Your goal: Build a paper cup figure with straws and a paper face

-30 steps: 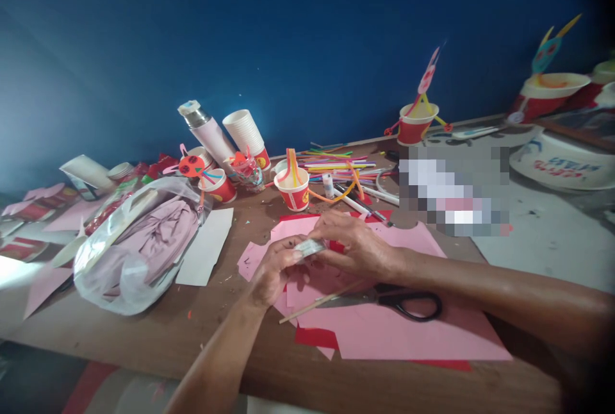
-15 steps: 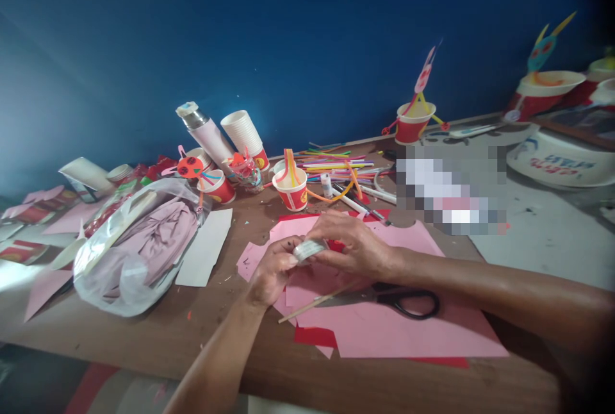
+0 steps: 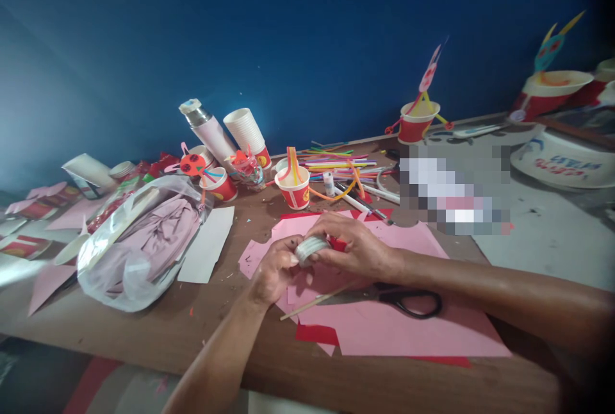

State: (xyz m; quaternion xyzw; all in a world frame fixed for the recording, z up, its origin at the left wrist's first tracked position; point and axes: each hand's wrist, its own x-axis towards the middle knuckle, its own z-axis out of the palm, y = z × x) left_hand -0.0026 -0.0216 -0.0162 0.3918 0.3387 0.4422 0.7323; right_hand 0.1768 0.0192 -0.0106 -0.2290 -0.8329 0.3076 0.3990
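Observation:
My left hand (image 3: 273, 272) and my right hand (image 3: 358, 246) meet over the pink paper sheets (image 3: 408, 331) on the wooden table (image 3: 211, 331). Both pinch a small whitish roll of tape (image 3: 310, 248) between their fingertips, held just above the paper. Black-handled scissors (image 3: 406, 298) lie on the pink paper right below my right wrist. A thin wooden stick (image 3: 312, 302) lies slanted under my hands. Red paper (image 3: 317, 334) pokes out beneath the pink sheets.
A red paper cup (image 3: 294, 188) with straws stands behind my hands, among loose coloured straws (image 3: 336, 164) and pens. A plastic bag (image 3: 139, 241) with pink cloth lies at left, near a white card (image 3: 206, 247), stacked cups (image 3: 245, 132) and a flask (image 3: 209, 132). Decorated cups (image 3: 416, 122) stand at the back right.
My fingers have turned the tape roll a little between both hands; it now shows more of its round side. The hands stay in the same place.

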